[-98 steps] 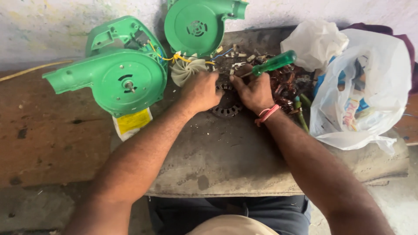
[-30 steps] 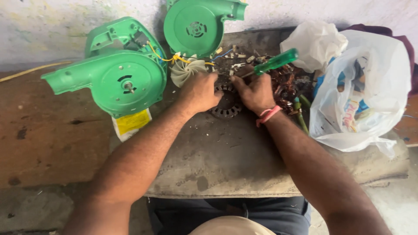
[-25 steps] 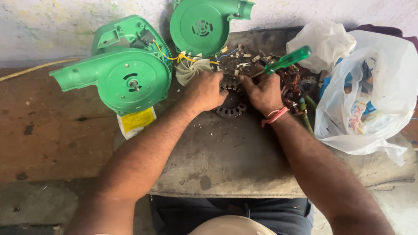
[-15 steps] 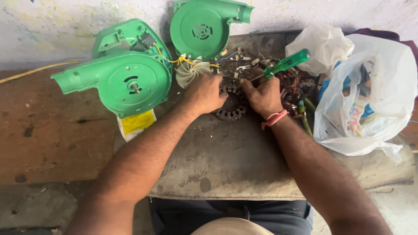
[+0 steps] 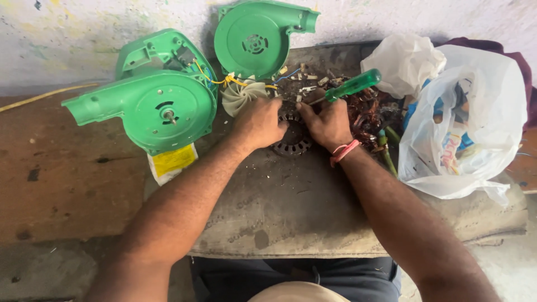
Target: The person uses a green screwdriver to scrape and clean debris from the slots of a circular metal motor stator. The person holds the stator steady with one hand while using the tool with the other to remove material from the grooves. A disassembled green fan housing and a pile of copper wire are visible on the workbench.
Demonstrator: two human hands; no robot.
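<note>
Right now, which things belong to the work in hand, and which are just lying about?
In hand:
- left hand on the round metal motor core
- right hand, grip shut on the green-handled screwdriver

Lying about:
- two green blower housing halves
- white fan wheel
- copper wire tangle
- white plastic bags
- yellow-labelled packet

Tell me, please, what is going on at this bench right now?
A person is bent over a round metal motor core on a worn slab. The left hand steadies the core, while the right hand grips a green-handled screwdriver, its tip pointing down at the core. Two green blower housing halves lie opened beside it, with a white fan wheel between them, loose copper wire and a white plastic bag to the right.
</note>
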